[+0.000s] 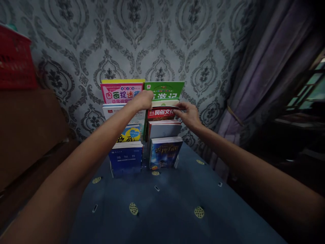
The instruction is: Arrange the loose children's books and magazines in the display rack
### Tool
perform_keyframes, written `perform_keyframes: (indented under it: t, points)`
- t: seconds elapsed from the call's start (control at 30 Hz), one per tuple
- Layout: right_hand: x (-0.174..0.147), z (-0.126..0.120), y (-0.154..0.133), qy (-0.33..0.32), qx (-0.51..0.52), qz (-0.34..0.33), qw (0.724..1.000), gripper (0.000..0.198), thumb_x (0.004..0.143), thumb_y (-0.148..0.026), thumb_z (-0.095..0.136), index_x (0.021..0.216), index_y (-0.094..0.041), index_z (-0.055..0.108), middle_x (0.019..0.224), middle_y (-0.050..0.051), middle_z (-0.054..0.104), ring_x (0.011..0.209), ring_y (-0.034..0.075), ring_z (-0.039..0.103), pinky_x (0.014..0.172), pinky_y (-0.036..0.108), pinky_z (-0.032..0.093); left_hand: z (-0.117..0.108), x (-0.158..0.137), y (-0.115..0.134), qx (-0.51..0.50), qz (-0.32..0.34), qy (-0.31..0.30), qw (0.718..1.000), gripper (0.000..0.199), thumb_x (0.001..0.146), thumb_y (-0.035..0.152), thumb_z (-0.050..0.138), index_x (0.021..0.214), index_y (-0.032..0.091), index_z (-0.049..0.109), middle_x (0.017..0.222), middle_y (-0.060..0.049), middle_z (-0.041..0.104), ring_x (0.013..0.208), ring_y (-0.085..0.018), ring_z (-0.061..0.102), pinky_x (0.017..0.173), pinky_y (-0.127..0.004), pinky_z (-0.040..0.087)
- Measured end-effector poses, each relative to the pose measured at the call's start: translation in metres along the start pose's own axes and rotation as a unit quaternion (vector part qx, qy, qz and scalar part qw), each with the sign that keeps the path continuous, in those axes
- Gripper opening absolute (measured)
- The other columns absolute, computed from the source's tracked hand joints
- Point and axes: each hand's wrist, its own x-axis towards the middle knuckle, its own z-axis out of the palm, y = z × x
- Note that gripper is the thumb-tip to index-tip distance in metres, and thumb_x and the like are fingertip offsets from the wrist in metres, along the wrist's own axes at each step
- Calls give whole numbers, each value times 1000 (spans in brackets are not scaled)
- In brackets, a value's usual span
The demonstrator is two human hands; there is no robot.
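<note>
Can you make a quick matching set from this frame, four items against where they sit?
Things:
1. green book
2. pink book
3. red crate
4. curtain

Places:
A. far left, up on a brown surface
B. back row, left stack
C. right side, beside the wall
D. back row, right stack, by the left hand

Pairs: 1-D, 2-B, 3-A, 4-C

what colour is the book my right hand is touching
Red, with white and black lettering: the book under your right hand, best seen in the head view.
</note>
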Motion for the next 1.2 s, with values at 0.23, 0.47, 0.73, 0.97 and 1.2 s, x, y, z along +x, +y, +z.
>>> perform_keyframes:
  t: [0.23, 0.47, 0.73, 0.97, 1.2]
  points:
    - [-52, -14, -14, 54, -26, 5, 998, 37, 79, -40, 68, 110, -22, 60, 107, 10, 68, 90, 25, 67, 74, 39, 55, 25, -81, 26, 3, 12, 187, 982, 33, 98, 11, 43, 128, 16, 57, 127, -14, 60, 118, -28, 58, 97, -39, 48]
    - [-98, -17, -11, 36, -6, 47, 998, 23, 78, -43, 64, 87, -21, 65, 82, 6, 71, 74, 21, 64, 63, 33, 51, 83, -105, 31, -31, 23, 102, 994, 30, 101, 18, 40, 122, 21, 60, 121, -13, 60, 93, -25, 66, 75, -34, 49]
    - [-83, -5, -14, 3, 45, 60, 997, 18, 75, -38, 67, 81, -21, 66, 76, 4, 71, 69, 20, 64, 67, 35, 52, 95, -95, 22, -173, -23, 141, 975, 14, 96, 12, 49, 94, 21, 60, 98, -6, 68, 94, -22, 65, 82, -31, 48]
    - [-91, -6, -13, 27, 30, 46, 998, 20, 76, -41, 66, 77, -21, 65, 73, 4, 69, 66, 20, 62, 64, 34, 49, 114, -89, 18, -309, -37, 179, 933, 16, 88, 5, 56, 89, 21, 53, 86, -1, 66, 83, -17, 64, 80, -30, 50]
    - [-79, -8, -11, 36, 32, 30, 998, 20, 74, -42, 67, 76, -22, 65, 69, 3, 67, 65, 20, 61, 63, 34, 48, 118, -80, 18, -339, -47, 200, 918, 15, 89, 6, 54, 89, 21, 52, 86, -1, 65, 83, -16, 64, 81, -30, 53]
